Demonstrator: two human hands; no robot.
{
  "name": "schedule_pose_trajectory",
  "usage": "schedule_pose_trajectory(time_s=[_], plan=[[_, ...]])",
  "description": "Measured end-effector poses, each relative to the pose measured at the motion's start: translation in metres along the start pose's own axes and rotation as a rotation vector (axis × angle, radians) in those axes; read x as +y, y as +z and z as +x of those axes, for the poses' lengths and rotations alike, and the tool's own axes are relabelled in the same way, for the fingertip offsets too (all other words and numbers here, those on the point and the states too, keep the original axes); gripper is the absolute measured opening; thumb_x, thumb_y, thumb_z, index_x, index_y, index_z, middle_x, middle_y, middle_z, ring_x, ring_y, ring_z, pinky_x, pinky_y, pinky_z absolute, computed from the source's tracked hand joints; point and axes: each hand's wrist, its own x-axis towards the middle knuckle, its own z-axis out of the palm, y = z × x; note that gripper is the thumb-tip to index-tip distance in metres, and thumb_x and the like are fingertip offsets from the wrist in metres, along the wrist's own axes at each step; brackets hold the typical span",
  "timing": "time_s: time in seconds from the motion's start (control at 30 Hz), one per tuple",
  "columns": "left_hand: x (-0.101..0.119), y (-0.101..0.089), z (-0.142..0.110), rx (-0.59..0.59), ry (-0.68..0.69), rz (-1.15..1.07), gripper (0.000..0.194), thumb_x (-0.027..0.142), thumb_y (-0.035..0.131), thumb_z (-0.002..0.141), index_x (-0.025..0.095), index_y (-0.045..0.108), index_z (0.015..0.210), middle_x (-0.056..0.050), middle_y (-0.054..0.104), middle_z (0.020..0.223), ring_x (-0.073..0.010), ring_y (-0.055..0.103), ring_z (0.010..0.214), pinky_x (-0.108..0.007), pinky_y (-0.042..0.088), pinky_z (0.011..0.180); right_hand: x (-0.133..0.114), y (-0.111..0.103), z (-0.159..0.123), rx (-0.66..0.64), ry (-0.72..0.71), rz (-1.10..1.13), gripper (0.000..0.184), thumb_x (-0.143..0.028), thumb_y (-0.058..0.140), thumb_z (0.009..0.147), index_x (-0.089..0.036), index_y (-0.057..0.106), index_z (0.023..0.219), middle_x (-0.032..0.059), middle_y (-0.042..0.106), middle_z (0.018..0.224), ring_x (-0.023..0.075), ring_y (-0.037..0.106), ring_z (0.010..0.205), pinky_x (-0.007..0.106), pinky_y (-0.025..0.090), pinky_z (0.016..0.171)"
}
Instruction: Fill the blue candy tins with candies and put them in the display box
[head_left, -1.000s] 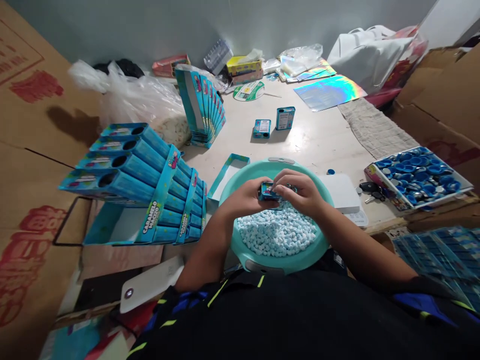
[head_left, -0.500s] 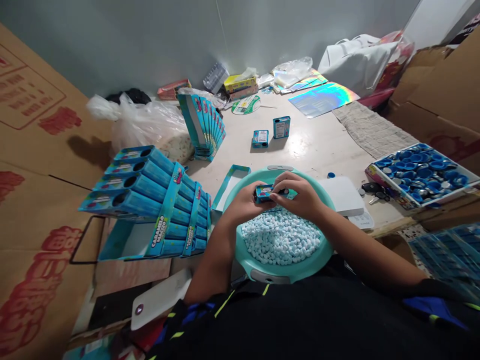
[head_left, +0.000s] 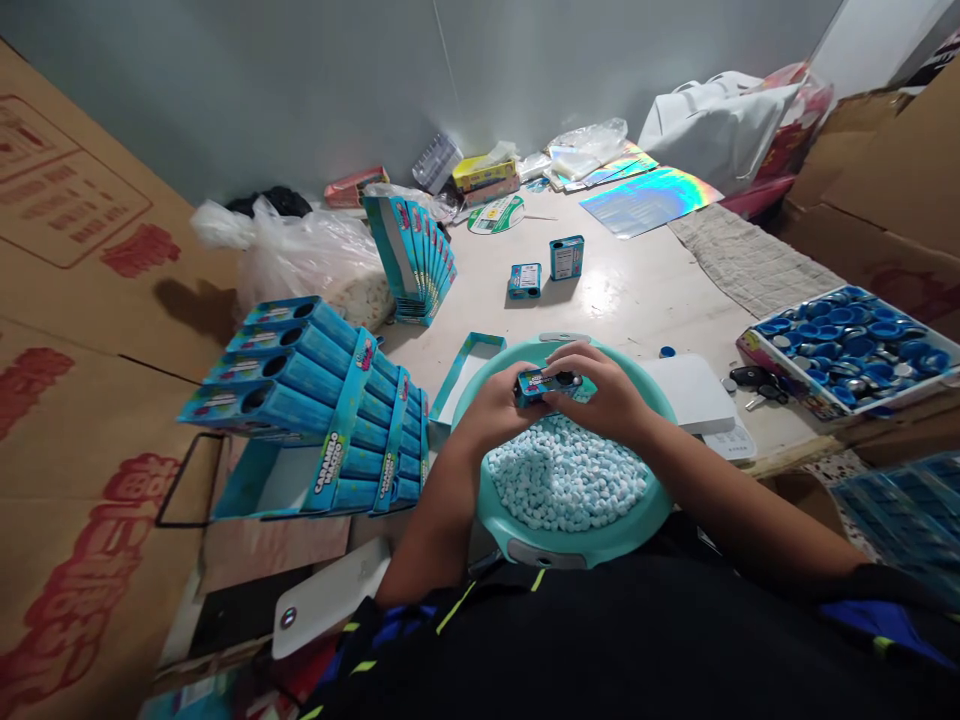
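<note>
A small blue printed tin (head_left: 536, 385) is gripped between both my hands over a teal basin (head_left: 645, 520) filled with pale blue candies (head_left: 566, 480). My left hand (head_left: 495, 405) wraps round the tin's left end. My right hand (head_left: 600, 385) closes over its right end, where a dark round opening shows. Both hands hover just above the candy heap.
Stacked blue display boxes (head_left: 315, 400) stand at the left, folded blue cartons (head_left: 416, 255) behind them. Two small tins (head_left: 544, 268) sit mid-table. A tray of blue caps (head_left: 847, 345) lies at the right beside keys (head_left: 754, 380) and a white board (head_left: 690, 390). Cardboard walls flank both sides.
The tin has been turned slightly in my hands and my view has lifted and shifted; hands stay over the basin.
</note>
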Motion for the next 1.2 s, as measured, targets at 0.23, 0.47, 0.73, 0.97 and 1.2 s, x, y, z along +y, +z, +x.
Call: schedule_pose_trajectory(time_s=[0.23, 0.47, 0.73, 0.97, 1.2], plan=[[-0.001, 0.003, -0.001, 0.011, 0.077, 0.042, 0.030, 0.032, 0.070, 0.086, 0.019, 0.064, 0.113, -0.007, 0.074, 0.113, -0.0285, 0.068, 0.101, -0.042, 0.057, 0.086, -0.005, 0.000, -0.004, -0.177, -0.051, -0.058, 0.049, -0.031, 0.070, 0.094, -0.036, 0.060, 0.142, 0.0110, 0.059, 0.151, 0.0336, 0.059, 0.141, 0.055, 0.056, 0.112], [0.000, 0.002, 0.001, -0.020, 0.062, 0.036, 0.030, 0.036, 0.073, 0.088, 0.020, 0.066, 0.111, -0.008, 0.074, 0.111, -0.0296, 0.069, 0.101, -0.044, 0.056, 0.086, -0.006, -0.003, -0.004, -0.192, -0.120, 0.058, 0.055, -0.029, 0.069, 0.096, -0.038, 0.054, 0.148, 0.0103, 0.052, 0.159, 0.0324, 0.053, 0.149, 0.053, 0.054, 0.117], [0.003, 0.001, 0.000, 0.054, 0.050, 0.080, 0.034, 0.048, 0.073, 0.091, 0.021, 0.064, 0.110, -0.005, 0.073, 0.100, -0.0265, 0.068, 0.090, -0.041, 0.055, 0.077, -0.007, -0.006, -0.002, 0.042, -0.014, 0.018, 0.041, -0.026, 0.067, 0.096, -0.035, 0.061, 0.136, 0.0105, 0.060, 0.148, 0.0315, 0.057, 0.143, 0.057, 0.054, 0.116], [0.003, 0.002, 0.000, 0.118, 0.024, 0.070, 0.036, 0.047, 0.078, 0.089, 0.020, 0.065, 0.108, -0.004, 0.071, 0.098, -0.0220, 0.069, 0.088, -0.035, 0.053, 0.075, 0.007, -0.006, 0.001, 0.231, 0.168, 0.053, 0.009, -0.027, 0.063, 0.095, -0.026, 0.072, 0.099, 0.0066, 0.070, 0.104, 0.0222, 0.072, 0.100, 0.043, 0.065, 0.082], [0.001, 0.001, -0.001, 0.107, 0.074, 0.082, 0.035, 0.044, 0.077, 0.090, 0.021, 0.065, 0.114, -0.004, 0.073, 0.104, -0.0226, 0.070, 0.094, -0.035, 0.054, 0.079, 0.009, -0.005, 0.002, 0.177, 0.195, 0.034, 0.006, -0.027, 0.066, 0.091, -0.024, 0.070, 0.089, 0.0049, 0.072, 0.092, 0.0196, 0.070, 0.087, 0.039, 0.060, 0.076]])
